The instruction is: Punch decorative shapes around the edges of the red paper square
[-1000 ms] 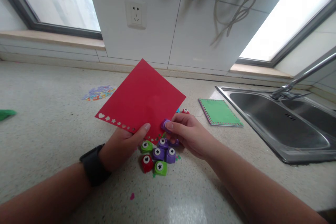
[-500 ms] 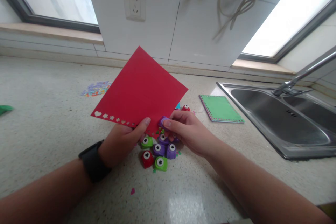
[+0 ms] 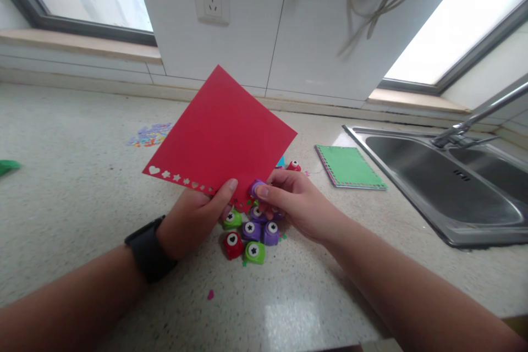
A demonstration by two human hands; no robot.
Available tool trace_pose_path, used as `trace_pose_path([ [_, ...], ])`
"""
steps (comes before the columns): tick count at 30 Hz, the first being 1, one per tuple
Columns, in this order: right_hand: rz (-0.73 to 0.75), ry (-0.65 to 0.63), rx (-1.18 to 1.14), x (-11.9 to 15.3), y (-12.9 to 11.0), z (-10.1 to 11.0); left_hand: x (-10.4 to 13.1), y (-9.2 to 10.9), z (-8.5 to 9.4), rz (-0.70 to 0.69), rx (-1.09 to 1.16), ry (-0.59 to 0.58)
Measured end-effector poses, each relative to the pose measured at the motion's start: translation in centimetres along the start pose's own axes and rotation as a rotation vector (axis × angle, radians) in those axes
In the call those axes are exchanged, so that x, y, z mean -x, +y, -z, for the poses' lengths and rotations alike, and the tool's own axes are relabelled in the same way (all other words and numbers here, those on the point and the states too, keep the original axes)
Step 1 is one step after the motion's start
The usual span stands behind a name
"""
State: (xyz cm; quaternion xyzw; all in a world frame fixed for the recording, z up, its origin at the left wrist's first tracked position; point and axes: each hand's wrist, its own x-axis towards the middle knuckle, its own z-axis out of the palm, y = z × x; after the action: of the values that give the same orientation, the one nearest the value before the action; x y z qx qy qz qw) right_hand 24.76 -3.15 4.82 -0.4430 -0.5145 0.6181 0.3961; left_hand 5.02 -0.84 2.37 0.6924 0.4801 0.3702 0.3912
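A square sheet of red paper is held up at a slant, its lower left edge lined with cut-out hearts, stars and flowers. My left hand pinches that lower edge, thumb on top, with a black watch on the wrist. Between the thumb and fingers of my right hand is a purple craft punch, set at the paper's lower right edge near its bottom corner. Below the paper lie several more punches: a red one, a green one and a purple one.
A stack of green paper with punched edges lies right of my hands, beside a steel sink. Small paper cut-outs are heaped behind on the left. One pink heart lies near the front of the counter.
The view has tilted slightly, so the counter and things appear a little higher. Both hands keep their hold on the paper and the purple punch, with hardly any motion between them.
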Motion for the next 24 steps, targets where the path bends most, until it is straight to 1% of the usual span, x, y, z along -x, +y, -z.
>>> trace_pose_path([
  [6,0.019,-0.020,-0.009,-0.04,0.26,0.13,-0.04,-0.10,-0.01,-0.017,-0.024,0.027],
  [12,0.024,-0.017,-0.008,-0.05,0.32,0.12,0.02,-0.31,0.05,0.016,-0.024,-0.005],
  [19,0.022,-0.001,-0.026,-0.10,0.30,0.03,-0.04,-0.25,-0.06,-0.024,-0.012,0.014],
  [24,0.038,-0.010,-0.028,-0.11,0.40,0.13,0.11,-0.33,0.04,-0.027,-0.028,0.026],
])
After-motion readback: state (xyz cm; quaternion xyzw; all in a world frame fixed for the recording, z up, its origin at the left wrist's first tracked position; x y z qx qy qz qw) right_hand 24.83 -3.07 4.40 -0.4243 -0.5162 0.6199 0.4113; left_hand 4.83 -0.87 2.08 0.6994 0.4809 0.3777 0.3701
